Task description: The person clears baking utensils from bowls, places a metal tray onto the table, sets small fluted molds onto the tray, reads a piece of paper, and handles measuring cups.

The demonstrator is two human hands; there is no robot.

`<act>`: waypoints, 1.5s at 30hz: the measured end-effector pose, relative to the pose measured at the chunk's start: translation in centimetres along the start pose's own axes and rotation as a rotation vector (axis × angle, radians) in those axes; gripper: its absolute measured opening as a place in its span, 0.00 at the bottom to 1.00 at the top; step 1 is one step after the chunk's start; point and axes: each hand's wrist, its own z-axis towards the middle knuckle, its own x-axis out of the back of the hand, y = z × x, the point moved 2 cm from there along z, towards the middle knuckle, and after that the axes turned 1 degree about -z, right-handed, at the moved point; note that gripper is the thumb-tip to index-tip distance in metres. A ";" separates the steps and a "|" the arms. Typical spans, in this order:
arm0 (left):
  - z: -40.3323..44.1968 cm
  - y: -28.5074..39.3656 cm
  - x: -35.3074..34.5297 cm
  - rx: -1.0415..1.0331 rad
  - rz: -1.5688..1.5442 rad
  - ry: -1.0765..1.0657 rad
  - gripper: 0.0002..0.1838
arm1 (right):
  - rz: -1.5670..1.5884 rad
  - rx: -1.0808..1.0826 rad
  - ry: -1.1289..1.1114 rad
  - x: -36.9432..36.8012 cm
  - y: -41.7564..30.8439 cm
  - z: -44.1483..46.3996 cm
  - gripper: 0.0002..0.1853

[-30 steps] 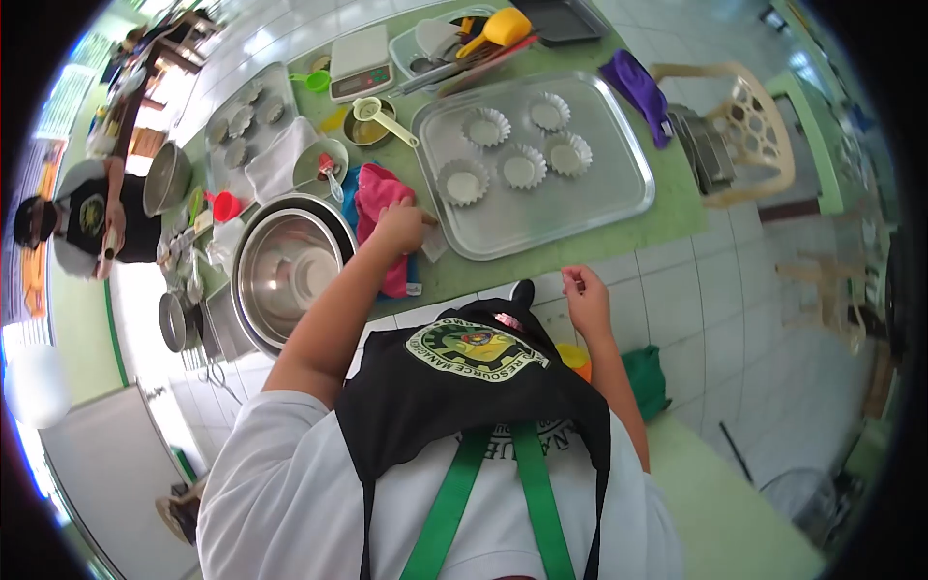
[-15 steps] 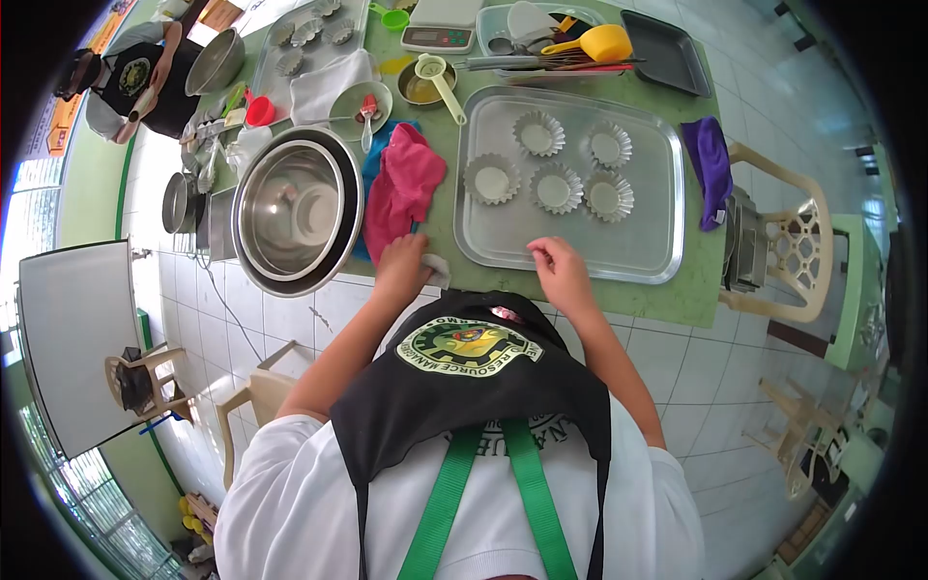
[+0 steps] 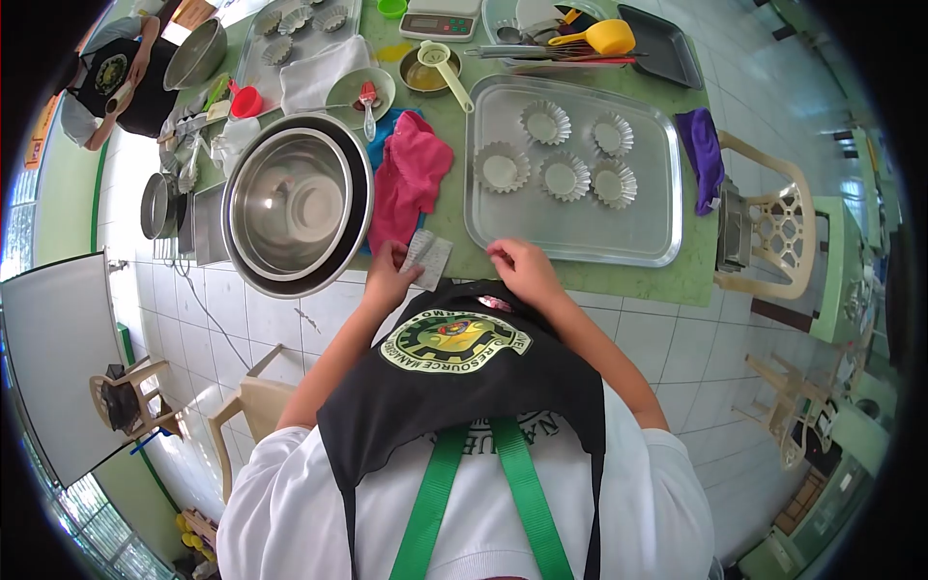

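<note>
My left hand (image 3: 389, 275) is closed on the edge of a small paper (image 3: 431, 257) with faint writing, at the table's near edge. Just beyond it lies a pink cloth (image 3: 410, 174) over a blue one. To the right, my right hand (image 3: 522, 271) has its fingers curled near the near-left corner of a metal tray (image 3: 638, 246); whether it holds anything is hidden. Several fluted metal molds (image 3: 565, 177) sit on that tray. Left of the cloths stand nested steel bowls (image 3: 290, 203).
Behind are a bowl with a red-handled brush (image 3: 368, 104), a small pan with a strainer (image 3: 435, 63), a scale (image 3: 440, 21) and a tub of utensils. A purple cloth (image 3: 704, 159) hangs at the right edge. Another person (image 3: 111, 82) stands at upper left.
My left hand has drawn back from the pink cloth toward the table's near edge, with the paper now in view in it. My right hand has come left, closer to it. The camera view has shifted.
</note>
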 end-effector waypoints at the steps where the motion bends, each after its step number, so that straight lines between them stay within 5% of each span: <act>1: 0.2 -0.4 0.1 0.132 -0.208 -0.062 0.19 | 0.141 -0.073 -0.073 -1.0 -0.4 0.2 0.10; 4: 0.7 -2.3 -0.1 0.420 -0.777 -0.289 0.22 | 0.490 -0.184 -0.135 -5.5 -0.5 1.3 0.19; 6: 0.4 -2.6 0.0 0.403 -0.773 -0.307 0.22 | 0.770 -0.375 -0.164 -8.0 -0.9 2.0 0.24; 12: -0.3 -4.1 1.7 0.432 -0.735 -0.345 0.14 | 0.894 -0.501 -0.047 -10.8 -2.0 1.9 0.25; 15: -1.1 -4.5 2.1 0.417 -0.870 -0.270 0.10 | 1.073 -0.608 -0.031 -11.4 -2.2 0.9 0.22; 18: -1.3 -4.4 1.8 0.052 -0.736 -0.055 0.10 | 1.168 -0.646 -0.013 -11.6 -1.8 0.2 0.19; 20: -1.0 -3.2 1.3 -0.218 -0.646 0.145 0.11 | 0.942 -0.764 -0.198 -11.7 -0.5 -0.2 0.18; 22: -0.1 -2.5 1.0 -0.275 -0.564 0.134 0.13 | 0.776 -0.770 -0.233 -11.8 -0.7 -0.4 0.17; 24: 0.7 -1.3 1.3 -0.120 -0.171 0.091 0.14 | 0.112 -0.321 0.157 -10.7 -2.5 -0.9 0.16; 25: 1.3 -1.0 0.8 -0.119 -0.169 0.089 0.14 | 0.023 -0.209 0.292 -9.8 -3.6 -1.1 0.16; 26: 2.1 -0.6 0.0 -0.185 -0.103 0.111 0.14 | 0.025 -0.212 0.292 -8.9 -4.7 -1.0 0.16; 28: 3.5 0.7 -0.6 -0.197 0.009 0.010 0.12 | -0.318 0.302 0.226 -7.9 -6.5 -0.5 0.15; 33: 6.1 5.4 -0.5 -0.473 0.364 0.185 0.11 | -0.575 0.334 0.126 -9.3 -4.4 -0.6 0.16; 35: 7.7 6.7 -0.9 -0.643 0.595 0.407 0.12 | -0.590 0.305 0.110 -9.5 -4.2 -0.8 0.17; 39: 12.7 6.0 -1.4 -0.306 0.599 0.279 0.15 | -0.665 0.367 0.137 -9.5 -4.2 0.1 0.18; 42: 12.0 8.2 0.0 -0.526 0.517 0.489 0.15 | -0.705 0.385 0.174 -9.6 -4.4 2.3 0.19; 45: 11.6 10.0 0.9 -0.630 0.509 0.355 0.15 | -0.694 0.379 0.174 -9.8 -4.2 4.7 0.20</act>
